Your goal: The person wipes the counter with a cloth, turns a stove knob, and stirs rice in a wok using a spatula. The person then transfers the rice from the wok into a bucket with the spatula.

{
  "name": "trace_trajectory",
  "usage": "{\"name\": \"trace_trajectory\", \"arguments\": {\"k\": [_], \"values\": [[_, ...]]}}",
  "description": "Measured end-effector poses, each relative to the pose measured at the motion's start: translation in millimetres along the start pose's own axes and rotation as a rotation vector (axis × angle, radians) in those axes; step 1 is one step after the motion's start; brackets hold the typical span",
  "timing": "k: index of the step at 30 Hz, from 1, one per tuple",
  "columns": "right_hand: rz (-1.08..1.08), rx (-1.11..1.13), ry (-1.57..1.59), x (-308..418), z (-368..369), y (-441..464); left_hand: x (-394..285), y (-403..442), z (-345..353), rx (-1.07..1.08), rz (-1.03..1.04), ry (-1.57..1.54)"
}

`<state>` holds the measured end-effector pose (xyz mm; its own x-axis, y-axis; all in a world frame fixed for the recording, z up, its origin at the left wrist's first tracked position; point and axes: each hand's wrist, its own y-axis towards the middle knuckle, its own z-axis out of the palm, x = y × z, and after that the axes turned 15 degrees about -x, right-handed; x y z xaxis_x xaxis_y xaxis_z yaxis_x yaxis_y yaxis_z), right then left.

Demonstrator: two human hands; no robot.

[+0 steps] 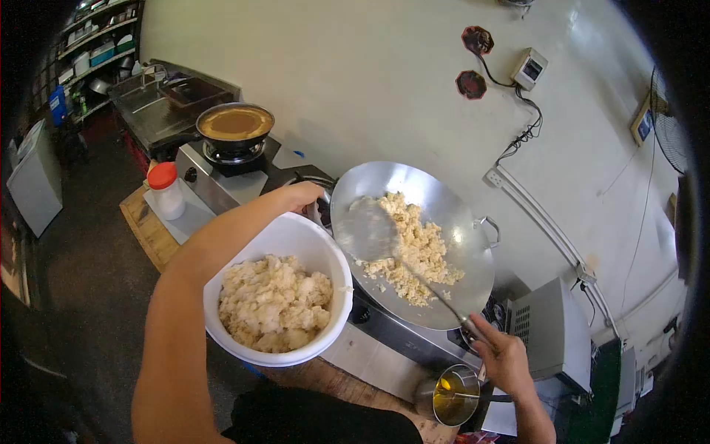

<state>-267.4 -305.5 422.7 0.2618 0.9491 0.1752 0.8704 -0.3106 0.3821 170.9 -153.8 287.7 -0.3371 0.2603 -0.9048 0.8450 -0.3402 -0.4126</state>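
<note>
My left hand [302, 195] reaches past a white tub and grips the near-left side of a wide metal wok [462, 214], where its handle is; my fingers partly hide the grip. In my right hand [505, 357] is the long handle of a wok spatula [436, 294]. Its broad blade lies inside the wok, smeared by motion, against the left edge of the pale, clumpy rice [418, 248]. More clumped rice [275, 303] fills much of the white tub [336, 322], which sits beside my left forearm, just left of the wok.
A metal pot of yellow oil [457, 399] stands below my right hand. Farther back, a pan of brown liquid [237, 122] rests on a burner. A red-lidded jar [166, 191] stands left of the stove [214, 174]. The sink [151, 107] lies behind.
</note>
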Motion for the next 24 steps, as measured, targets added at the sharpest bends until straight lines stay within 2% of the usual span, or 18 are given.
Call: {"name": "trace_trajectory", "arguments": {"k": [2, 3, 5, 8, 11, 12, 15, 17, 19, 21, 24], "values": [[0.255, 0.055, 0.098, -25, -5, 1, 3, 4, 1, 0.025, 0.155, 0.136], [0.226, 0.070, 0.065, -43, -8, 3, 4, 5, 1, 0.037, 0.234, 0.204], [0.167, 0.101, 0.002, -75, -15, 7, -3, -5, 3, -0.027, 0.249, 0.364], [0.410, 0.434, -0.249, -79, -44, 32, -4, -2, 3, -0.041, 0.237, 0.452], [0.471, 0.685, -0.258, -101, -57, 57, -6, -7, 5, -0.147, 0.337, 0.611], [0.523, 0.762, -0.278, -99, -52, 70, -6, -5, 5, -0.123, 0.348, 0.625], [0.282, 0.643, -0.188, -107, -3, 83, 2, 10, 4, -0.092, 0.353, 0.605], [0.303, 0.584, -0.022, -138, 40, 71, 4, 20, 4, -0.131, 0.379, 0.658], [0.230, 0.389, 0.094, -161, 90, 57, -6, -4, 5, -0.099, 0.272, 0.612], [0.266, 0.356, 0.100, -151, 129, 61, -3, 1, 8, -0.100, 0.314, 0.592], [0.484, 0.448, 0.242, -132, 144, 87, 0, 4, 6, -0.114, 0.346, 0.632]]}}
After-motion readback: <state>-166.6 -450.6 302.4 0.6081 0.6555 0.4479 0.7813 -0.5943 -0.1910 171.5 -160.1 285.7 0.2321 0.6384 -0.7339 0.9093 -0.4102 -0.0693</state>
